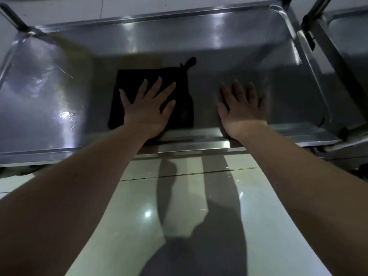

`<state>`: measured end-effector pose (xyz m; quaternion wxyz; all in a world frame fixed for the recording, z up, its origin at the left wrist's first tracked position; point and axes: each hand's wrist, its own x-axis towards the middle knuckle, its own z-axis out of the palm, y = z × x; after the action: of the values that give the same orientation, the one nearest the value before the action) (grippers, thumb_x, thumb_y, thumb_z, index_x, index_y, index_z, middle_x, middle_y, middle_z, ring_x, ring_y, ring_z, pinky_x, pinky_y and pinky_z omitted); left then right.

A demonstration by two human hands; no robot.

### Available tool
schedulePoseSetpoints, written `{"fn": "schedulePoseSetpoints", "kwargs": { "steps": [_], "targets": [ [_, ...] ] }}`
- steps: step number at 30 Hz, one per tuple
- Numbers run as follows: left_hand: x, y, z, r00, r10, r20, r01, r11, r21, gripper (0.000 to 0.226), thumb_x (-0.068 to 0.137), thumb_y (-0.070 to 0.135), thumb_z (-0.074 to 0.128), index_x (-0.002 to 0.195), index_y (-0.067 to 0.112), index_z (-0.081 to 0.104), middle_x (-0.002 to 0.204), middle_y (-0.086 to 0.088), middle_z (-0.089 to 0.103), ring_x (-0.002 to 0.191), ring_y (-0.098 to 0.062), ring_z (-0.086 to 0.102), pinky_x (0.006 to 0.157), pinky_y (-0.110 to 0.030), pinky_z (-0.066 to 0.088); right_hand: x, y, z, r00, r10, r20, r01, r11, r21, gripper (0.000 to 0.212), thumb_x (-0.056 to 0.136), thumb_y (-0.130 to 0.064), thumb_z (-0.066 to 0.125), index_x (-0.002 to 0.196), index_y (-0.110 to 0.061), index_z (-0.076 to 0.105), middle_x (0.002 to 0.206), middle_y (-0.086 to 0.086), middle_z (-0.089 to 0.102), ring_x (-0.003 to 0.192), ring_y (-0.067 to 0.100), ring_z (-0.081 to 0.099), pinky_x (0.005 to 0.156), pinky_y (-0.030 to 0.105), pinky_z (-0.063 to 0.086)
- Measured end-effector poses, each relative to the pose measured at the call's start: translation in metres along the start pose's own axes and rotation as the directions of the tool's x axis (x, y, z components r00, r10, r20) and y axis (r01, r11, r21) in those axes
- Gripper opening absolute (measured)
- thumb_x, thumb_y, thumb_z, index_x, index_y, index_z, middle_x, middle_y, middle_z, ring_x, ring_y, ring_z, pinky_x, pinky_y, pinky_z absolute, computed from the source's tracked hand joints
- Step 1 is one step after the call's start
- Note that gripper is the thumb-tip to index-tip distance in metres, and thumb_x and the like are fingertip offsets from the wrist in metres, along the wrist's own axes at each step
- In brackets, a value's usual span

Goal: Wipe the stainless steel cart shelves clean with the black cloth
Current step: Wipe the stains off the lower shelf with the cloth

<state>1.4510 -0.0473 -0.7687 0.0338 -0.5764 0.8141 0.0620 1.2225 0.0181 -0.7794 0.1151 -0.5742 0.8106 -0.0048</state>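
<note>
So you've got both arms reaching down into the lower cart shelf [59, 92], a shallow stainless steel tray with a raised lip all round. Your left hand [147, 108] is planted flat on the black cloth [129, 80], fingers straight and spread wide. It's pressing down with the palm, not gripping or bunching the fabric. The cloth is folded into a rough square and sits on the shelf floor a bit left of centre, with its near edge close up against the front rim [189, 144]. There's a little hanging loop [190, 61] sticking out from the far right corner, pointing away from you.

Your right hand [242, 110] is down flat too, fingers splayed and holding nothing. It's resting on bare steel just to the right of the cloth, with a strip of shelf showing between them, so it's not touching the cloth. Its wrist crosses the front rim.

The steel throws back a lot of glare, with bright patches on the left side and along the back wall, and a yellowish tint near the back left. An upright cart post [14, 18] stands at the far left corner and another [316, 8] at the far right. Part of a second steel tray [350, 32] shows past that one. Below the rim is glossy pale tiled floor [139, 196] with your arm shadows across it.
</note>
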Motion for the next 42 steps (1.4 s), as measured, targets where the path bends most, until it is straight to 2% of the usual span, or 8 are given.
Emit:
{"fn": "schedulePoseSetpoints", "kwargs": {
  "steps": [5,13,16,20,23,28,34,42],
  "targets": [
    [-0.016,0.000,0.000,0.998,-0.007,0.055,0.008,1.000,-0.020,0.052,0.093,0.063,0.008,0.144,0.061,-0.004,0.161,0.021,-0.007,0.149,-0.016,-0.012,0.109,-0.069,-0.012,-0.001,-0.028,0.008,0.997,0.068,-0.032,-0.069,0.997,-0.041,0.060,0.094,-0.064,0.007,0.150,-0.047,-0.005,0.163,-0.010,-0.012,0.144,0.039,-0.024,0.107,0.068,-0.015],
    [-0.022,0.054,0.013,0.999,0.040,0.010,-0.040,0.999,-0.019,0.052,0.093,0.066,0.010,0.142,0.062,-0.008,0.161,0.018,-0.010,0.149,-0.022,-0.014,0.102,-0.073,-0.015,0.002,-0.024,0.008,0.998,-0.005,-0.055,0.004,1.000,-0.009,0.054,0.099,-0.056,0.010,0.151,-0.048,-0.002,0.163,-0.014,-0.007,0.148,0.034,-0.014,0.116,0.058,-0.010],
    [-0.016,0.027,0.013,0.999,0.047,-0.016,-0.047,0.999,0.009,0.054,0.090,0.069,0.012,0.142,0.063,-0.004,0.161,0.019,-0.006,0.149,-0.021,-0.012,0.102,-0.074,-0.015,0.001,-0.020,0.008,0.998,-0.005,-0.063,0.005,1.000,-0.011,0.055,0.098,-0.058,0.013,0.151,-0.050,0.000,0.163,-0.015,-0.005,0.149,0.034,-0.012,0.116,0.057,-0.009],
    [-0.001,-0.054,0.000,0.993,-0.105,-0.052,0.104,0.994,-0.016,0.053,0.093,0.066,0.020,0.144,0.062,0.005,0.162,0.018,0.000,0.150,-0.021,-0.004,0.106,-0.075,-0.005,0.001,-0.022,0.009,0.997,-0.011,-0.070,0.009,1.000,-0.020,0.056,0.097,-0.059,0.013,0.151,-0.050,0.001,0.163,-0.013,-0.005,0.148,0.035,-0.012,0.116,0.058,-0.008],
    [-0.001,-0.082,-0.001,0.991,-0.113,-0.075,0.113,0.994,-0.011,0.051,0.094,0.065,0.021,0.144,0.062,0.009,0.162,0.018,0.005,0.150,-0.022,-0.001,0.107,-0.074,-0.003,0.002,-0.023,0.010,0.997,0.011,-0.070,-0.014,0.999,-0.046,0.056,0.096,-0.059,0.011,0.151,-0.049,0.000,0.163,-0.012,-0.007,0.148,0.037,-0.012,0.115,0.060,-0.008],
    [-0.003,-0.077,0.005,0.986,-0.097,-0.133,0.099,0.995,0.008,0.051,0.095,0.064,0.020,0.145,0.060,0.011,0.161,0.017,0.010,0.150,-0.023,0.003,0.107,-0.074,-0.001,0.013,-0.043,0.010,0.995,0.033,-0.098,-0.035,0.999,-0.019,0.057,0.096,-0.060,0.014,0.151,-0.048,0.006,0.163,-0.013,0.000,0.146,0.043,-0.013,0.109,0.069,-0.012],
    [-0.002,-0.074,0.006,0.986,-0.108,-0.129,0.109,0.994,-0.001,0.054,0.091,0.066,0.013,0.145,0.060,0.009,0.161,0.019,0.009,0.150,-0.022,0.001,0.108,-0.072,-0.003,0.020,-0.047,0.015,0.988,0.007,-0.153,-0.013,0.999,-0.035,0.059,0.095,-0.061,0.012,0.152,-0.046,0.005,0.164,-0.010,0.004,0.146,0.044,-0.011,0.109,0.069,-0.011],
    [0.063,0.003,-0.002,0.997,0.049,-0.062,-0.051,0.998,-0.030,0.051,0.096,0.065,0.013,0.146,0.058,0.006,0.162,0.017,0.001,0.150,-0.022,-0.003,0.103,-0.076,-0.008,0.018,-0.050,0.013,0.989,0.012,-0.148,-0.017,0.999,-0.037,0.057,0.096,-0.056,0.016,0.152,-0.046,0.008,0.164,-0.010,0.003,0.146,0.044,-0.010,0.110,0.069,-0.010]
  ]
}}
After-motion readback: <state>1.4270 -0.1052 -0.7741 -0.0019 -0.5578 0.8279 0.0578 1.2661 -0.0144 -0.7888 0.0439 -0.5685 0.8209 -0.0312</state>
